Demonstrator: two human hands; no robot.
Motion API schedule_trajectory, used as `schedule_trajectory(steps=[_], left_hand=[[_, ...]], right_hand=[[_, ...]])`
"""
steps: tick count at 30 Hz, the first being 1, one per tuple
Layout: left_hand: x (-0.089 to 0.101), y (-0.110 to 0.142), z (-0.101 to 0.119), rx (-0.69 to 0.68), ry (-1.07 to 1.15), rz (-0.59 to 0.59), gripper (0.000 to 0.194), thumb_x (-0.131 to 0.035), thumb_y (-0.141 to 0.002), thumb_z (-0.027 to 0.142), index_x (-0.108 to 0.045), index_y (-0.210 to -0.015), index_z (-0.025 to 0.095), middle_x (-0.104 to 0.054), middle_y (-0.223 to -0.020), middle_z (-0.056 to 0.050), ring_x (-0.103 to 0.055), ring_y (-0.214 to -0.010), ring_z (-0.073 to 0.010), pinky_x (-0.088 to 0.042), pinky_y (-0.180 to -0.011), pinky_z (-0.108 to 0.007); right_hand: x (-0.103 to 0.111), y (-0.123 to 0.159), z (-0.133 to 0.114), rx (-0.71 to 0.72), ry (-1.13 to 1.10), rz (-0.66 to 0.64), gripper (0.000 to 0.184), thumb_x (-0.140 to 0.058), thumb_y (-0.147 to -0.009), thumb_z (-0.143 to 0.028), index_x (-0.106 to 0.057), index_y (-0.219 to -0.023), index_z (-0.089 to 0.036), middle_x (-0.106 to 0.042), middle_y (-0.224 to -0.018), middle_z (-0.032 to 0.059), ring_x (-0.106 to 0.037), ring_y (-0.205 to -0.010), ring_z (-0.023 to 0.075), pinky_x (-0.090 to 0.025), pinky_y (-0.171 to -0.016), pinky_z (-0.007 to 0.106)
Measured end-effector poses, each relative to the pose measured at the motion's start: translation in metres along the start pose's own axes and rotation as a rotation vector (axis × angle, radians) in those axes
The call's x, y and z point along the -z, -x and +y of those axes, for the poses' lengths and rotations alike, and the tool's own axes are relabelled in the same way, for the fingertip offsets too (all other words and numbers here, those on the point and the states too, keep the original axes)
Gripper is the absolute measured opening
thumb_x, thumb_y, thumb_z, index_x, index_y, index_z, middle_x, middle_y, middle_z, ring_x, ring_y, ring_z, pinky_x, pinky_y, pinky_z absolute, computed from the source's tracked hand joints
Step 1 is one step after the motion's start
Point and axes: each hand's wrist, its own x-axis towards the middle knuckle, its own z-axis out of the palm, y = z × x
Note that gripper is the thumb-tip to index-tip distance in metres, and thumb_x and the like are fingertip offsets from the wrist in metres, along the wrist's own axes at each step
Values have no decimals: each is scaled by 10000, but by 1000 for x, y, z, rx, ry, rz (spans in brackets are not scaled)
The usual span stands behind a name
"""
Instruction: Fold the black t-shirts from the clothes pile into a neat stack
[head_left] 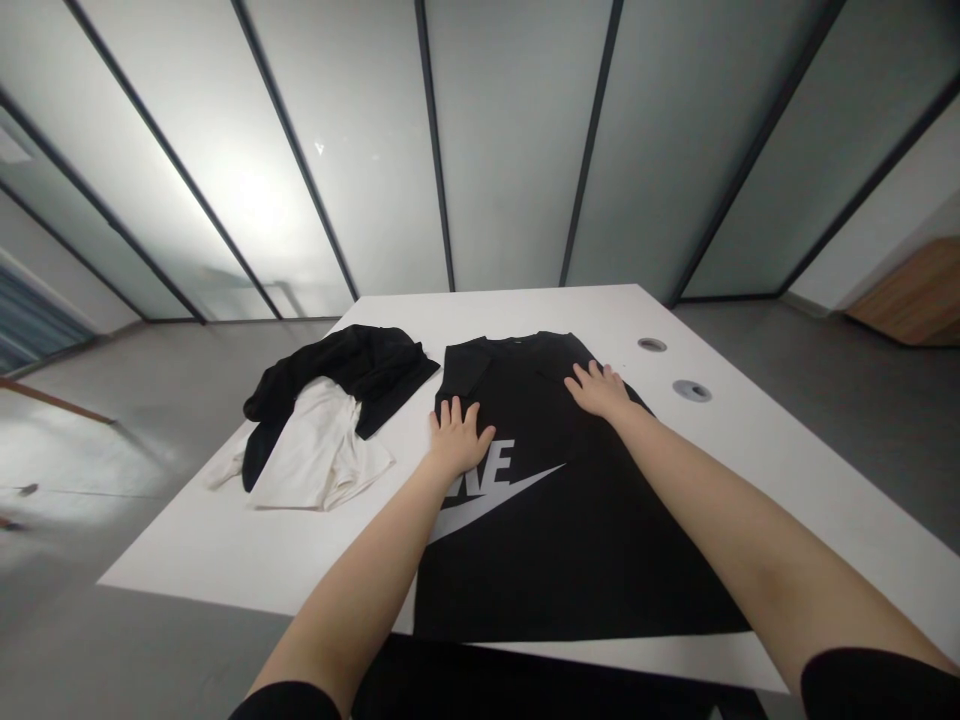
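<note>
A black T-shirt (585, 560) with a light grey printed logo lies spread flat on the white table, its neckline at the far end and its hem near the front edge. My left hand (457, 440) rests on its left side just below the sleeve, fingers spread, covering part of the lettering. On the upper right side, near the other sleeve, my right hand (600, 390) lies flat with the fingers apart. Both palms face down on the fabric, and neither hand grips anything.
Left of the shirt, a crumpled black garment (345, 362) and a white garment (304, 450) lie in a pile. Two round grommets (691, 391) are set in the right part of the white table (750, 450). Frosted glass panels (510, 150) stand behind it.
</note>
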Motion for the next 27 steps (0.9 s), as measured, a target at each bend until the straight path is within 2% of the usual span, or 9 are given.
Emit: schedule_trajectory(steps=[6, 12, 14, 16, 19, 23, 27], left_hand=[[3, -5, -7, -21, -11, -18, 749, -364, -1078, 659, -370, -1704, 249, -214, -1819, -187, -166, -1669, -476, -181, -1297, -682], [19, -19, -26, -107, 18, -95, 706, -381, -1098, 609, -350, -1714, 264, -222, -1821, -166, -179, -1685, -392, -222, -1319, -567], [26, -19, -28, -93, 31, -85, 664, -347, -1116, 567, -360, -1706, 262, -258, -1811, -165, -209, -1681, -371, -231, -1316, -567], [33, -15, -27, -63, 15, -78, 661, -344, -1114, 567, -382, -1690, 246, -298, -1793, -184, -230, -1673, -386, -238, -1304, -598], [40, -5, -17, -30, -48, -132, 725, -382, -1084, 615, -420, -1660, 177, -349, -1749, -257, -286, -1643, -429, -309, -1261, -601], [39, 9, -1, 4, -98, -236, 845, -421, -1029, 705, -453, -1624, 105, -390, -1694, -335, -396, -1567, -496, -401, -1181, -607], [27, 14, 8, -19, -77, -155, 841, -388, -1038, 717, -437, -1648, 140, -399, -1705, -306, -351, -1590, -510, -339, -1216, -651]], right_hand=[[4, 32, -14, 97, 3, 65, 678, -249, -1124, -539, -426, -1698, -223, -315, -1791, 163, -246, -1635, 473, -239, -1280, 684], [-7, 95, -22, 133, 23, -12, 709, -330, -1106, -596, -383, -1723, -252, -266, -1813, 148, -227, -1640, 491, -216, -1291, 687], [-12, 112, -21, 112, 28, -35, 737, -319, -1102, -626, -358, -1734, -249, -259, -1813, 159, -231, -1638, 497, -216, -1291, 685], [-15, 121, -21, 97, 28, -46, 757, -306, -1098, -649, -341, -1742, -253, -244, -1818, 159, -228, -1641, 494, -211, -1294, 681], [-16, 121, -25, 85, 27, -45, 766, -302, -1089, -670, -330, -1747, -278, -232, -1826, 137, -220, -1647, 484, -197, -1301, 678], [-11, 107, -32, 66, 24, -38, 757, -280, -1093, -659, -321, -1751, -289, -230, -1829, 120, -214, -1653, 467, -186, -1311, 656], [-7, 90, -35, 45, 12, -33, 758, -280, -1094, -647, -319, -1753, -275, -222, -1829, 132, -209, -1656, 460, -184, -1313, 650]])
